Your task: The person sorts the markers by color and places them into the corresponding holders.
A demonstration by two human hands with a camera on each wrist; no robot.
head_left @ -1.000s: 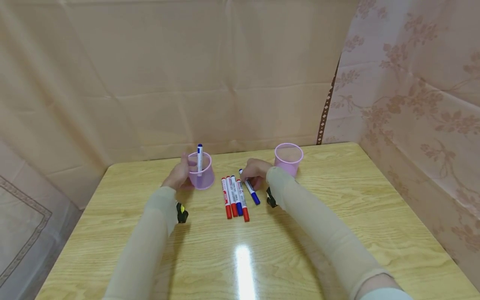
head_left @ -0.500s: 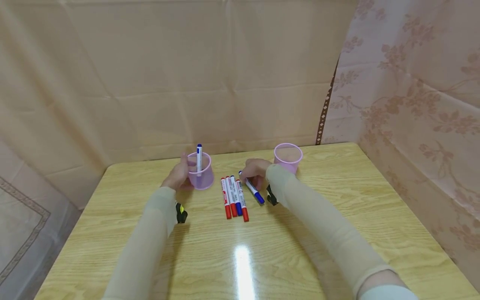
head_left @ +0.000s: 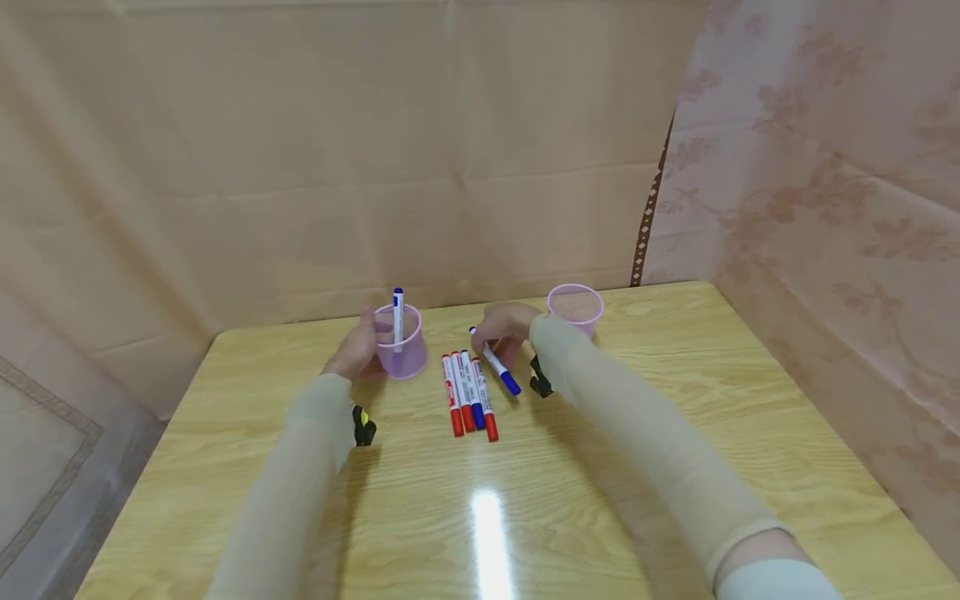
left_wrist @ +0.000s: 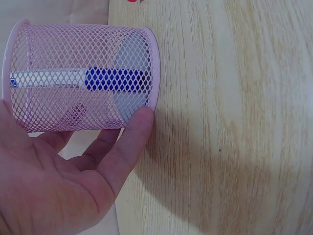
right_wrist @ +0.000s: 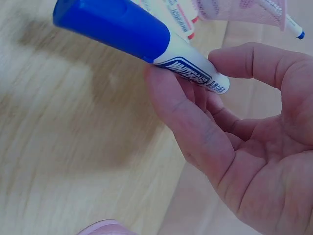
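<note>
My left hand [head_left: 356, 347] grips the left side of a pink mesh pen cup [head_left: 405, 362], which stands upright on the table. Inside it a blue-capped marker [head_left: 398, 317] leans cap down, as the left wrist view shows through the mesh [left_wrist: 68, 44]. My right hand [head_left: 507, 323] pinches a blue whiteboard marker [head_left: 500, 369] between thumb and fingers. It is held at a slant, blue cap [right_wrist: 112, 27] toward me, just above the table. To its left several red and blue markers [head_left: 469, 396] lie side by side, caps toward me.
A second pink mesh cup [head_left: 589, 323] stands behind the right forearm, partly hidden by it. The wooden table [head_left: 420, 517] ends at a beige curtain [head_left: 315, 192] at the back, and a flowered cloth [head_left: 840, 250] hangs on the right.
My right hand has lifted the blue marker slightly and moved it back and to the left. The left hand and its cup have stayed in place.
</note>
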